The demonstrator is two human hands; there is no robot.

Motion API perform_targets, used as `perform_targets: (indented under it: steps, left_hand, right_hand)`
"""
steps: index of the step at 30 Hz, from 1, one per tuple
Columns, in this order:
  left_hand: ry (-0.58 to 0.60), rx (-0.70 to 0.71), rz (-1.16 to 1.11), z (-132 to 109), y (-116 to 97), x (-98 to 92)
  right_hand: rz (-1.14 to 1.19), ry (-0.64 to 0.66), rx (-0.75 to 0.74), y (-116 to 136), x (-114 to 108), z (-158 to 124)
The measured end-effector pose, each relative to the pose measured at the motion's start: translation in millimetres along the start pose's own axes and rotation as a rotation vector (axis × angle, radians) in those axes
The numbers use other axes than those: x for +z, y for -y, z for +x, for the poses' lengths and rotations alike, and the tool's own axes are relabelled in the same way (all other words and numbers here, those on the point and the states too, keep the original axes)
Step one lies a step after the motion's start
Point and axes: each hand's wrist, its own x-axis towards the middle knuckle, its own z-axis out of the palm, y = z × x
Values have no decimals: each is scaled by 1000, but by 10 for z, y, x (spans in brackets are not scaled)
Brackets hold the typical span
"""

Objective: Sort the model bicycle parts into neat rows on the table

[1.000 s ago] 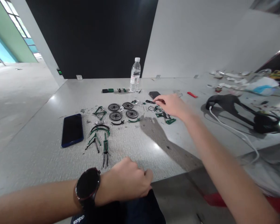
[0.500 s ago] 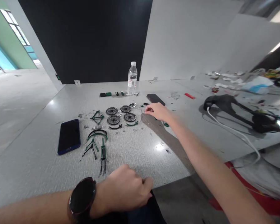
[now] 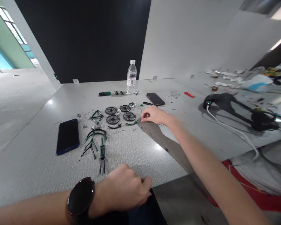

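Observation:
My right hand (image 3: 155, 115) is low over the table, thumb and fingers pinched together right of the small bicycle parts. Whatever is in the pinch is too small or hidden. Just left of its fingertips lies a curved green piece (image 3: 131, 123), with several spoked black wheels (image 3: 129, 116) beyond. A black lever-like piece (image 3: 147, 103) is behind the hand. At the table's front edge my left hand (image 3: 121, 187), wearing a watch, is curled into a fist with nothing seen in it. The green-and-black fork pieces (image 3: 102, 153) lie in front of it, near a green frame (image 3: 96, 117).
A blue phone (image 3: 68, 136) lies left and a dark phone (image 3: 155, 98) behind the right hand. A water bottle (image 3: 131, 78) stands at the back. A red object (image 3: 189, 94) and a black headset (image 3: 224, 104) with a white cable occupy the right side.
My right hand has come slightly nearer to me and leftward, away from the dark phone, still pinched. My left hand stays at the table edge; the view has shifted a little.

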Motion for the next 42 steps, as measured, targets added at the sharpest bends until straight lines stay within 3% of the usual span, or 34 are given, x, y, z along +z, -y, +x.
perform_targets:
  steps: [7,9,14,17,23,35,42]
  left_hand:
    - [35,-7,12,6,-4,-8]
    - [30,-6,15,4,-5,-11]
    - [15,5,8,-5,-1,-8]
    - [12,5,-3,-4,3,-7]
    - [24,10,5,-4,6,-16]
    - [100,-14,-5,12,-15,-36]
    - [142,-9,-1,11,-13,-65]
  right_hand:
    - [-82,10,6,-28,47,-24]
    - [-45,-98,26,-113,2,-55]
    - [-11,-588,167,-534,-220,-182]
    - [36,-684,217,-771,-310,-261]
    - [59,-564,229,-975,-327,-337]
    - [-69,-403,293,-852,-255,-227]
    - [-97,-267,360,-902,-176,-165]
